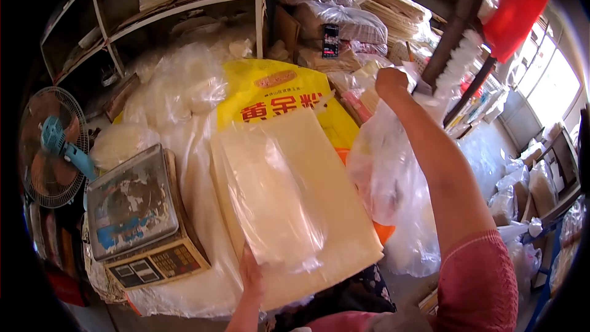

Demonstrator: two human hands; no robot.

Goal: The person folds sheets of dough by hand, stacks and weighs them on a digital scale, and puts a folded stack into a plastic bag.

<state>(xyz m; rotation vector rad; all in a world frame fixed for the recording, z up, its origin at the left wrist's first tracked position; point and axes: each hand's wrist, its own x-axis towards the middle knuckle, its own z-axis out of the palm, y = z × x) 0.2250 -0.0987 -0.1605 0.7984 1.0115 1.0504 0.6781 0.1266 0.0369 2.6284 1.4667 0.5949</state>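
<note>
Fingers of the left hand [251, 270] lie flat and spread on the near edge of a stack of pale sheets [307, 209], pressing it down rather than gripping; a clear plastic film [270, 203] lies loosely over the stack's left half. The right hand [392, 81] is raised well above the stack, closed around the top of a thin plastic bag [384, 166] that hangs down beside the forearm, its lower part billowing just off the stack's right edge.

The stack rests on a yellow printed sack [276, 95], with crumpled clear plastic [178, 86] heaped behind. A weighing scale [138, 215] stands just left of the stack, and a fan [52, 147] further left.

Risks, as I judge them: the sheets look thin and overhang the near edge, so lifting them with one flat hand could let them sag, slide or crack. The bag is limp, and its mouth may collapse while only one hand holds it. Air from the fan, if it runs, could lift the loose film.
</note>
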